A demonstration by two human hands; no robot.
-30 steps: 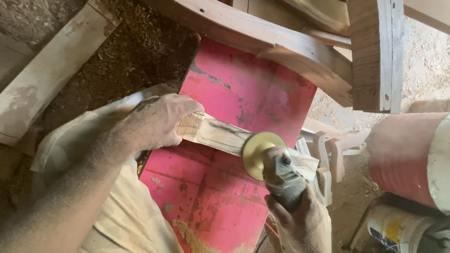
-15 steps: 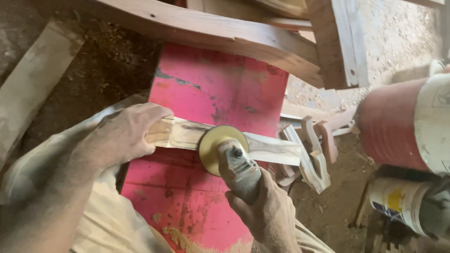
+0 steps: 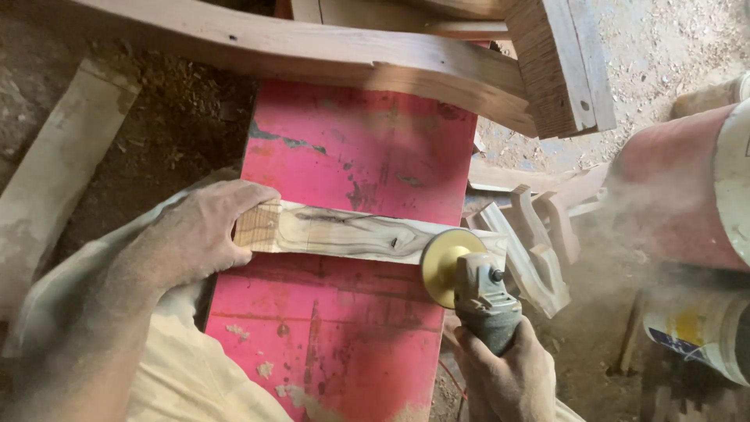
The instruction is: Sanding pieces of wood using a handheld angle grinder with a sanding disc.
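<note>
A pale wooden piece with dark grain streaks lies across a red metal bench top. My left hand grips its left end and holds it down. My right hand is closed around the grey body of an angle grinder. The grinder's yellow sanding disc presses on the right end of the wooden piece. Both hands and forearms are coated in dust.
A curved wooden frame part spans the top of the view above the bench. Carved wooden pieces lie on the floor to the right, beside a red drum and a white bucket. A plank lies on sawdust at left.
The grinder disc has slid from the middle of the wooden piece to its right end. My left hand has stayed on the left end. Dust hangs in the air at right.
</note>
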